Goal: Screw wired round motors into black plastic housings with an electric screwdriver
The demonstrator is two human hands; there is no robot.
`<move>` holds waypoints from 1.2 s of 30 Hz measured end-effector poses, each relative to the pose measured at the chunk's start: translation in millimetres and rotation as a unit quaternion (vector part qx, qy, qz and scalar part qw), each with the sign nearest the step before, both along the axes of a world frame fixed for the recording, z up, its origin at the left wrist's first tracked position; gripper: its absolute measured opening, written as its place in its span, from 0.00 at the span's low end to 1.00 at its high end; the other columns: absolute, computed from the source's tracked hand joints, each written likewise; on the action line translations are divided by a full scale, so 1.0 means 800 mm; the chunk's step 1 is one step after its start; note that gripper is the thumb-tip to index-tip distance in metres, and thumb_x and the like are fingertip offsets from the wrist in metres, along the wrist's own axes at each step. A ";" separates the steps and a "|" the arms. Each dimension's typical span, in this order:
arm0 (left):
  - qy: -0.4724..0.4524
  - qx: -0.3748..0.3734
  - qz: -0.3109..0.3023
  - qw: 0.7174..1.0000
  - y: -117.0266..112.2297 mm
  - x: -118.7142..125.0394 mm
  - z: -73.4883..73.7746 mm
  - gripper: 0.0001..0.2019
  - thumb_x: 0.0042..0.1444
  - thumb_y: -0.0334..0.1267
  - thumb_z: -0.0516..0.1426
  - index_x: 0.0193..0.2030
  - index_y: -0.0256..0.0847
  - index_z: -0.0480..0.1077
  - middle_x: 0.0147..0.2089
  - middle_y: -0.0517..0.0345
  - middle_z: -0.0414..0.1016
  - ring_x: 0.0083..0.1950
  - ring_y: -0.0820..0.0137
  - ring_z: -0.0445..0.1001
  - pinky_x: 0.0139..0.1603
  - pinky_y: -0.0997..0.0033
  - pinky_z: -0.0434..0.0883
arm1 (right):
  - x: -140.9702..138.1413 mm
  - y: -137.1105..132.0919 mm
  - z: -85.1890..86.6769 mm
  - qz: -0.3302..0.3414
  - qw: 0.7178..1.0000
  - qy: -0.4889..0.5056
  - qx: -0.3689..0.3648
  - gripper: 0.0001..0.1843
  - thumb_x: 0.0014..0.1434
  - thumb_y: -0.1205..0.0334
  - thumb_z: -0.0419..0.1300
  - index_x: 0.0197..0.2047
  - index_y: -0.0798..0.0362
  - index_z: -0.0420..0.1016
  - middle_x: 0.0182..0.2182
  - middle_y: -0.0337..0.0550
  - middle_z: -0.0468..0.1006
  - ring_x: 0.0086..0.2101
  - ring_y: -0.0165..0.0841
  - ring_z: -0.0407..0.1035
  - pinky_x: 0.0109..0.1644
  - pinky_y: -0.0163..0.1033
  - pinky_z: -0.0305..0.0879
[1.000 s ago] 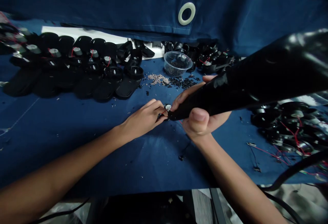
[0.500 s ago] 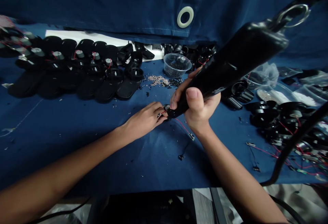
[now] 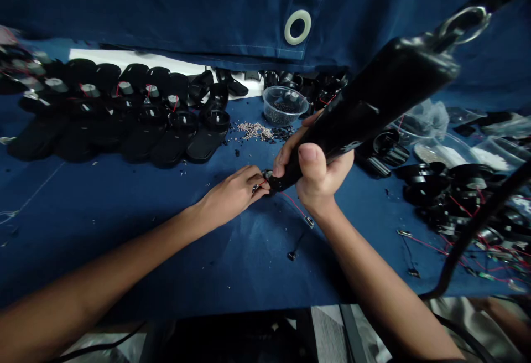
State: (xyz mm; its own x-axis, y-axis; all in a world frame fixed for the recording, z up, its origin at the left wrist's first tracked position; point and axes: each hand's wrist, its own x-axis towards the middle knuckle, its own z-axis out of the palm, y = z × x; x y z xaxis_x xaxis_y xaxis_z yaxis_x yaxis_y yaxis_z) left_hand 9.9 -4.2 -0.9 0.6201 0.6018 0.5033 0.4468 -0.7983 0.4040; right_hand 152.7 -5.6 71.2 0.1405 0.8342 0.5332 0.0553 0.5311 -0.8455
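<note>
My right hand [image 3: 321, 172] is wrapped round a thick black electric screwdriver [image 3: 373, 94], its thumb along the near side. The tool slants down to the left, and a metal ring [image 3: 468, 22] joins its upper end to a black strap. Its tip meets a small dark wired part [image 3: 269, 176] low over the table. Fingertips of my left hand [image 3: 236, 191] pinch that part; the screwdriver and fingers mostly hide it. A red wire [image 3: 294, 202] trails from it to a small connector [image 3: 309, 222]. A black wire ends in another small plug [image 3: 292, 255].
Behind my left hand stand rows of black plastic housings [image 3: 207, 139]. Loose screws [image 3: 255, 130] lie before a clear bowl [image 3: 285, 105] of dark screws. At right are more black housings [image 3: 440, 186], tangled wires [image 3: 489, 252] and a thick black cable [image 3: 460, 241]. A blue cloth hangs behind.
The view has shifted very slightly. Both hands, the screwdriver and the small part stay in nearly the same places.
</note>
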 end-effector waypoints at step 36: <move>0.062 -0.044 0.023 0.997 -0.009 -0.006 0.028 0.07 0.63 0.32 0.48 0.41 0.37 0.67 0.45 0.52 0.67 0.41 0.73 0.69 0.47 0.71 0.68 | 0.179 -0.019 -0.049 -0.360 0.766 -0.386 -0.366 0.38 0.52 0.39 0.54 0.55 0.62 0.64 0.44 0.62 0.75 0.44 0.51 0.71 0.43 0.46 0.65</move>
